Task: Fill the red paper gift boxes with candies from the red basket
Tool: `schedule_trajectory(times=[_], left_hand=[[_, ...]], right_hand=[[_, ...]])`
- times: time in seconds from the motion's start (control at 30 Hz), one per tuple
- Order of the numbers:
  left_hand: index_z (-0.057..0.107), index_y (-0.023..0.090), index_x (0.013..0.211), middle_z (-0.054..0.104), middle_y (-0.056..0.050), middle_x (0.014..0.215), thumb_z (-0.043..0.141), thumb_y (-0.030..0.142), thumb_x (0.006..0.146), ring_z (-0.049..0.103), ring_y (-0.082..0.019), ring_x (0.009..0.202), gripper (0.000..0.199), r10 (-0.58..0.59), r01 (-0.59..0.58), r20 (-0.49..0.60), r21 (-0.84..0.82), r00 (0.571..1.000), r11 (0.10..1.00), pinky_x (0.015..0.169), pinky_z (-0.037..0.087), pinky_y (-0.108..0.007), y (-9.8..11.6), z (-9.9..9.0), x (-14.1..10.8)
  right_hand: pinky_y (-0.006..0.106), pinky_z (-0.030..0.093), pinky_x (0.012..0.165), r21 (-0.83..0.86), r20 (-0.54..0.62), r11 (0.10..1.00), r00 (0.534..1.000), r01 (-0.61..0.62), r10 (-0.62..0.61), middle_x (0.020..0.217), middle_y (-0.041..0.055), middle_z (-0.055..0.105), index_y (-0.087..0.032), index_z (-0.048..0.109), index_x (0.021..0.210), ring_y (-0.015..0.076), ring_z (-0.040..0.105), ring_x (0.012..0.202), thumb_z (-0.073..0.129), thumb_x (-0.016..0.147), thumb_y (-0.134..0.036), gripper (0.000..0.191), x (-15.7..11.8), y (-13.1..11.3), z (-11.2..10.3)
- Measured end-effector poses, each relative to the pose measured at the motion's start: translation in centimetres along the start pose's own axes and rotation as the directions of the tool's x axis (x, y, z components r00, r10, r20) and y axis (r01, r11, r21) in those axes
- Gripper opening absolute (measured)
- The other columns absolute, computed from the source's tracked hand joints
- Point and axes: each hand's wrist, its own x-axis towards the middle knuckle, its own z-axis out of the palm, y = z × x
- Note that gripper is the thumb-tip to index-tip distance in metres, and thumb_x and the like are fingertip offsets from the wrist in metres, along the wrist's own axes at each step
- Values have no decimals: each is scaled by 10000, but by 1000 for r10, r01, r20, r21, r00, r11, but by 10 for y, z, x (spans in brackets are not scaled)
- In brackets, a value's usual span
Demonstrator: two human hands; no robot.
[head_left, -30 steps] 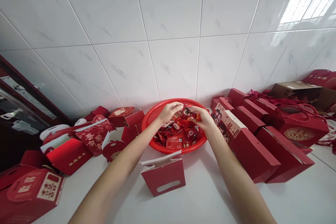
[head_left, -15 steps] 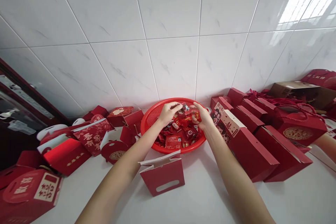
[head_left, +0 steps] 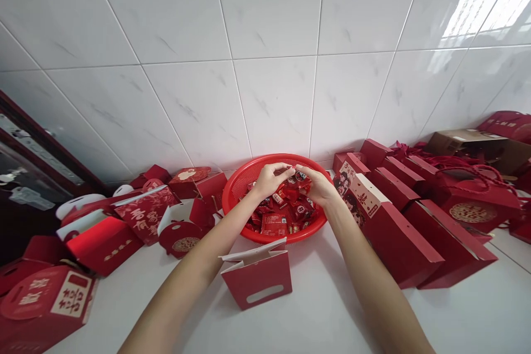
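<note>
Both my hands are over a red plastic basket (head_left: 232, 191) heaped with red-wrapped candies (head_left: 274, 224). The fingertips of my left hand (head_left: 270, 181) are pinched together; what they hold, if anything, is too small to make out. My right hand (head_left: 318, 185) is curled round wrapped candy, its back towards me and its palm mostly hidden. The fingertips of the two hands meet above the pile. Nearer me, a red paper gift box (head_left: 265, 282) with an oval window stands upright, its top open.
Red gift boxes crowd the left side, including an open box (head_left: 103, 246) and one with a double-happiness panel (head_left: 45, 304). Taller red boxes (head_left: 398, 238) stand in rows at right, beside a rope-handled bag (head_left: 473, 199) and a cardboard carton (head_left: 452, 138). A tiled wall (head_left: 274, 105) rises behind.
My hands have come together over the basket, and my right hand has turned inward, hiding the red candy packet that showed in it. Another person's arm at the right edge has gone from view.
</note>
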Motion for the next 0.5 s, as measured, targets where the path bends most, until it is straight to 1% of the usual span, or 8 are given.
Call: schedule_trajectory(times=[0.13,0.2,0.3,0.4,0.43,0.5], left_hand=[[768,150,905,767,-75,895,705,563,794,694,-229,855,432,-3,3,14,31,1000,1000,799,543,-330,-4,-1,0],[759,152,924,769,-84,939,670,571,815,703,-237,890,442,-16,16,2,57,1000,998,805,552,-329,-6,-2,1],[725,151,1038,762,-100,1012,548,555,904,722,-231,872,462,-62,64,-22,119,998,991,760,570,-322,-9,-2,3],[676,150,1163,761,-107,1004,378,447,1005,732,-211,801,450,-132,131,-13,230,991,964,710,574,-313,-11,-4,4],[677,153,1163,763,-103,990,357,395,1015,732,-206,802,428,-156,150,-2,282,988,947,716,570,-306,-12,-5,4],[714,173,1076,767,-80,952,423,294,986,726,-202,827,328,-209,177,35,411,977,894,739,552,-287,-15,-9,3]], right_hand=[[230,218,445,-47,23,999,1000,-12,13,596,-41,577,-161,675,689,76,440,523,895,535,-343,325,-3,1,1],[233,184,443,-45,14,999,1000,-5,5,580,-43,566,-152,674,679,69,418,509,892,531,-332,320,-3,2,0],[229,184,437,-25,-23,1000,1000,12,-12,579,-38,580,-150,679,687,69,425,507,881,537,-304,295,-1,4,0],[222,200,416,27,-84,999,996,18,-16,540,-49,562,-161,668,676,69,420,481,858,573,-276,245,2,4,-1],[221,215,408,53,-104,998,995,15,-10,537,-49,565,-167,663,677,73,429,475,847,589,-266,227,3,3,-2],[219,272,403,114,-133,994,991,4,12,557,-42,594,-181,655,693,88,484,486,822,621,-247,193,5,2,-2]])
